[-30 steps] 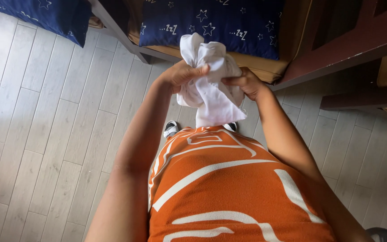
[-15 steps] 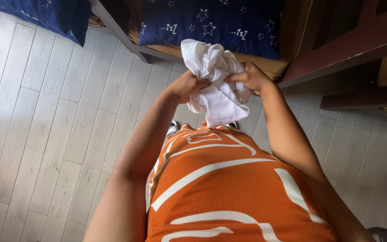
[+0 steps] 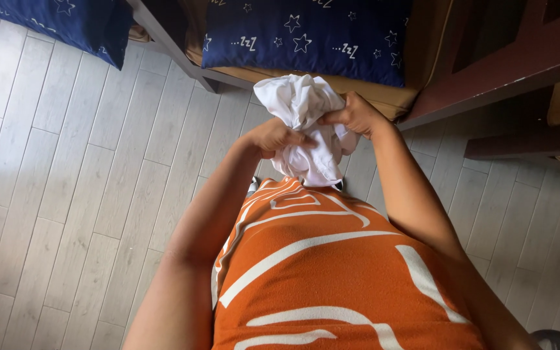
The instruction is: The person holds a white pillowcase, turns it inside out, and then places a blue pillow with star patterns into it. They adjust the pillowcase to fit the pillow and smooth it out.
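White cloth [image 3: 303, 126], bunched and crumpled, sits between both hands, held up in front of the person's chest and above the pale plank floor [image 3: 66, 175]. The left hand [image 3: 277, 137] has its grip closed around the lower left of the bundle, fingers curled tight into the folds. The right hand [image 3: 354, 115] pinches the cloth from the other side, its grip also closed, thumb and fingertips pressed into the fabric near the top. A loose end of the cloth hangs down below the hands, just over the neckline of the orange top with white lines [image 3: 332, 272] that the person wears. A bit of a dark-and-white shoe shows on the floor under the hanging end. Straight ahead, near the hands, lies a dark blue pillow with white stars [image 3: 306, 32] on a tan mattress [image 3: 384, 97]. A second piece of the same blue fabric [image 3: 59, 23] lies at the upper left. A dark red-brown wooden frame [image 3: 507, 68] runs along the right side.
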